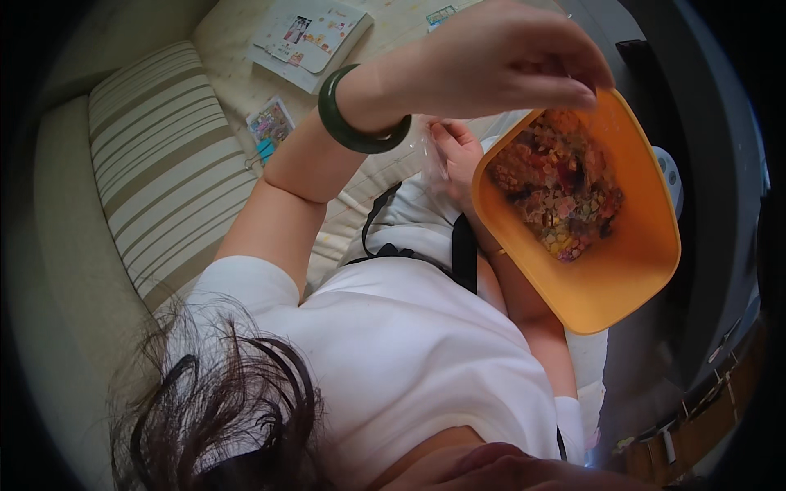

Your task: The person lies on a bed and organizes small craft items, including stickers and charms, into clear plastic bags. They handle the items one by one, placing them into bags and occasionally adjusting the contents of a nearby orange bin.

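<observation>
Head view: left hand (pixel 532 69) curled closed on the upper rim of the orange bin (pixel 606 290), multicoloured pieces (pixel 565 188) inside. Right hand (pixel 463 155), left of bin, pinches clear plastic (pixel 432 161). Looks like bin-steadying; next move calls for firm rim grip.

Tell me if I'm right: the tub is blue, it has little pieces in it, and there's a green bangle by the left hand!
Not quite: the head view shows the tub is orange, not blue. The little pieces and the green bangle by the left hand are right.
</observation>
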Demonstrator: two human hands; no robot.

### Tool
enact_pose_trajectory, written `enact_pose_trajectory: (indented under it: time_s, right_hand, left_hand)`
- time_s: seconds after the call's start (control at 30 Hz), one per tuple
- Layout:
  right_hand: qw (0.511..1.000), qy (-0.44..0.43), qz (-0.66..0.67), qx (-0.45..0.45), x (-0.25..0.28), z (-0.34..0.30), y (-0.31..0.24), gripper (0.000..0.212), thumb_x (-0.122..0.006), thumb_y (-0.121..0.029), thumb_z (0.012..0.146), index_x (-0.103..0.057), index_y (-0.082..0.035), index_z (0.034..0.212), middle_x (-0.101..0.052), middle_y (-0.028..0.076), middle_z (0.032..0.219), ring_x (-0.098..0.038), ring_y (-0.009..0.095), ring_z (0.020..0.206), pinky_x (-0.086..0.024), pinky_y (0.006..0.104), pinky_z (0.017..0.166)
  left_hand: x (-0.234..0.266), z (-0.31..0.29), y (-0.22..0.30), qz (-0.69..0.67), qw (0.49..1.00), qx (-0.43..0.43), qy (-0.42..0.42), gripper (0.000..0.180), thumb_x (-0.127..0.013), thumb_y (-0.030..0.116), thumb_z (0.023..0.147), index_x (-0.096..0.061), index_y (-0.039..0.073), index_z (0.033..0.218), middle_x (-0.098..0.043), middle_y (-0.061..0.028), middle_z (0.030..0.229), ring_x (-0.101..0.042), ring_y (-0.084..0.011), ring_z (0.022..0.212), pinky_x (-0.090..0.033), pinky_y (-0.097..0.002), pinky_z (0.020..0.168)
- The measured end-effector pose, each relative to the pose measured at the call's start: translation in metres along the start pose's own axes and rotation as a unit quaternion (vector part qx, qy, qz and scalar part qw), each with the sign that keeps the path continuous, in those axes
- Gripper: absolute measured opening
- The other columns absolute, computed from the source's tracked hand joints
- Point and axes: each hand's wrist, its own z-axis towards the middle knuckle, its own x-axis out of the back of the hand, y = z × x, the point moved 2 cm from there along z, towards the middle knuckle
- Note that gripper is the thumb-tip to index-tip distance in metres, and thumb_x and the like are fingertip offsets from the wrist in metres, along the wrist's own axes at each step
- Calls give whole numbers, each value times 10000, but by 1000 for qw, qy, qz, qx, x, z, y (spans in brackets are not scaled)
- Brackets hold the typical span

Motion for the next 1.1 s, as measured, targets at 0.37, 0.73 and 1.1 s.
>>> enact_pose_trajectory:
  time_s: [0.37, 0.73, 1.1]
  right_hand:
    - [999, 20, 10, -49, -5, 0, -4, 129, -551, -95, 870, -600, -47, 980, -614, 5, 830, -564, 76, 710, -453, 206, 625]
    - [999, 12, 30, -30, 3, 3, 1, 113, -554, -94, 870, -597, -40, 960, -611, 11, 833, -565, 81, 709, -453, 207, 606]
    - [998, 15, 51, -34, -3, 4, 2, 133, -528, -70, 879, -595, -33, 988, -611, 22, 863, -566, 85, 731, -452, 203, 637]
  left_hand:
    - [92, -149, -187, 637, 755, 122, 98, 698, -557, 395, 815, -248, 108, 1371, -242, -205, 1396, -250, -368, 1281, -204, -471, 1038]
    - [54, -40, -215, 685, 727, 36, -27, 842, -569, 707, 597, -371, 323, 1320, -274, -109, 1410, -211, -371, 1302, -135, -556, 1039]
    - [98, -93, -195, 711, 674, -24, -197, 615, -619, 316, 670, -449, 297, 1261, -343, -65, 1349, -283, -297, 1270, -250, -508, 1002]
